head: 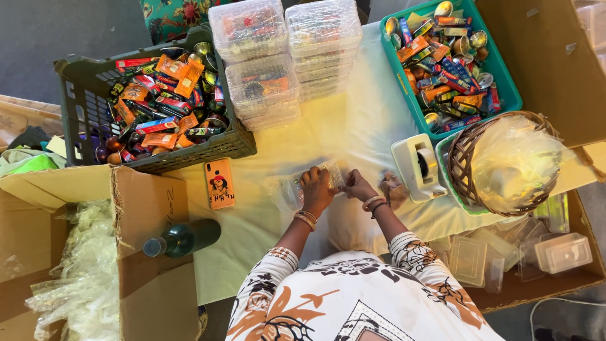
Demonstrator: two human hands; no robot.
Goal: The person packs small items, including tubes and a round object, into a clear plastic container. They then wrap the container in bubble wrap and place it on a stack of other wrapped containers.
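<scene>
Head view: clear plastic bag (297,186) pinched between left hand (315,189), right hand (357,185).

Left of the stacked clear boxes (287,57), a crate (82,107) of sweets; right, a tray (505,82) of sweets. Nearer, a tape dispenser (416,165) beside a basket (505,163). Phone (219,184) below the crate, bottle (183,238) on a carton (151,208).

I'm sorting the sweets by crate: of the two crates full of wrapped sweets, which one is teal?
The teal crate is the one at the upper right, beside the wicker basket; the other crate, upper left, is dark grey-green.
</scene>
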